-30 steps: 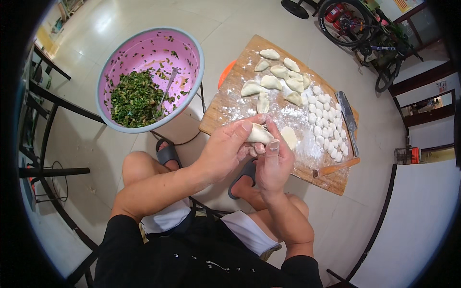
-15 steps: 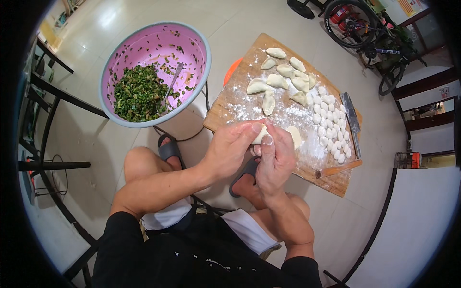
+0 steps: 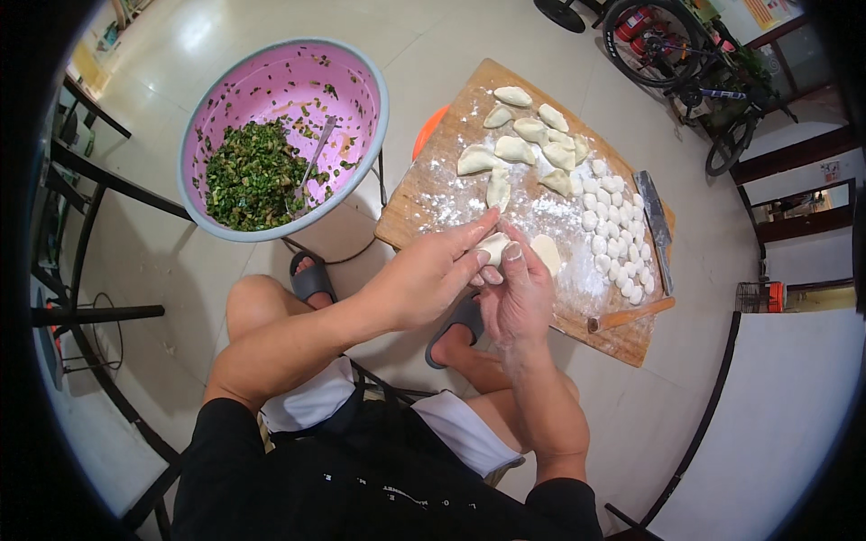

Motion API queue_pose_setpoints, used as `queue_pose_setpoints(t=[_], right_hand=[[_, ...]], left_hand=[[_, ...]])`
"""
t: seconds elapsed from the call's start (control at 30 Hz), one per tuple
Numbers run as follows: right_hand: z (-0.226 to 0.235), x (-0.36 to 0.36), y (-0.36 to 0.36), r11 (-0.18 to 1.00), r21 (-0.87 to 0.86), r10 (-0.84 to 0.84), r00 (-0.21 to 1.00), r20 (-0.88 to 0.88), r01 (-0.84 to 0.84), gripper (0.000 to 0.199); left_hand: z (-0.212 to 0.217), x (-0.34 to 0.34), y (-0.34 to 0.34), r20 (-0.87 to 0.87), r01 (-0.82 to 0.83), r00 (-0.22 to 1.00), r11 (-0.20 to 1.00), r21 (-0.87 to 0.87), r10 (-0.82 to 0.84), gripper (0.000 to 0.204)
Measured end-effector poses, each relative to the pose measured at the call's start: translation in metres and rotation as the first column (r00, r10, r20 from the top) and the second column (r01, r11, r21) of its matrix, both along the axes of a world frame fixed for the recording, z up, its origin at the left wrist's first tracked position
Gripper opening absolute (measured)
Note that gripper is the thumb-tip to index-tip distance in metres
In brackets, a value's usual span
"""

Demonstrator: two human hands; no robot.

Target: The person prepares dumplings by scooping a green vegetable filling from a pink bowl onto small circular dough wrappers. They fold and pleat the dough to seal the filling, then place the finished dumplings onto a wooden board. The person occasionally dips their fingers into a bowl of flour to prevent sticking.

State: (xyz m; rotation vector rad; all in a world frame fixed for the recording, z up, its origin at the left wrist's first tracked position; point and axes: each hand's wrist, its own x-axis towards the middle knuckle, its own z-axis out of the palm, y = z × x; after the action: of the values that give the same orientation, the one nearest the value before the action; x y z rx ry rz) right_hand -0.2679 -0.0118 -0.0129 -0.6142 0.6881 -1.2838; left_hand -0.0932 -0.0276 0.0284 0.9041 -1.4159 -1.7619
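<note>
Left hand (image 3: pixel 442 275) and right hand (image 3: pixel 520 298) both pinched on one dumpling (image 3: pixel 492 245) at the near edge of the board (image 3: pixel 428 192); fingers hide part of it. Likely light, soft, easily dented, dough maybe a bit tacky. Best hold: fingertips along its edge; squeezing the belly could split it. Wrapper (image 3: pixel 546 253) near the board's near edge: looks thin, likely floppy, lift by the rim. More dumplings (image 3: pixel 514 150) toward the board's far end, probably same gentle touch.

shiny pale tile flr (image 3: pixel 433 54) w/ glare (image 3: pixel 194 34) upper l, bike (image 3: pixel 690 93) upper r, blk frame (image 3: pixel 117 183) far l.
</note>
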Motion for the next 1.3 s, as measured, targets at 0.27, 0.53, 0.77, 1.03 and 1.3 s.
queue_pose_setpoints(t=[0.27,0.53,0.77,1.03,1.3], right_hand=[[0.002,0.015,0.0,0.985,0.144,-0.125,0.968,0.216,0.095,0.037],[0.008,0.015,0.001,0.989,0.119,-0.11,0.969,0.221,0.085,0.033],[0.012,0.015,-0.001,0.986,0.133,-0.132,0.952,0.278,0.097,0.033],[0.013,0.021,0.009,0.977,0.065,-0.204,0.979,0.015,0.202,0.027],[0.022,0.02,0.01,0.963,-0.066,-0.271,0.927,-0.259,0.263,0.026]], left_hand=[[-0.018,-0.019,0.014,0.013,-0.106,0.993,0.949,-0.298,0.115,0.065],[-0.026,-0.025,0.014,0.183,-0.166,0.919,0.765,-0.622,0.348,0.071],[-0.026,-0.023,0.015,0.201,-0.188,0.812,0.573,-0.798,0.548,0.066],[-0.029,-0.024,0.011,0.193,-0.192,0.792,0.536,-0.822,0.579,0.053],[-0.036,-0.033,0.014,0.253,-0.187,0.808,0.639,-0.746,0.531,0.044]])
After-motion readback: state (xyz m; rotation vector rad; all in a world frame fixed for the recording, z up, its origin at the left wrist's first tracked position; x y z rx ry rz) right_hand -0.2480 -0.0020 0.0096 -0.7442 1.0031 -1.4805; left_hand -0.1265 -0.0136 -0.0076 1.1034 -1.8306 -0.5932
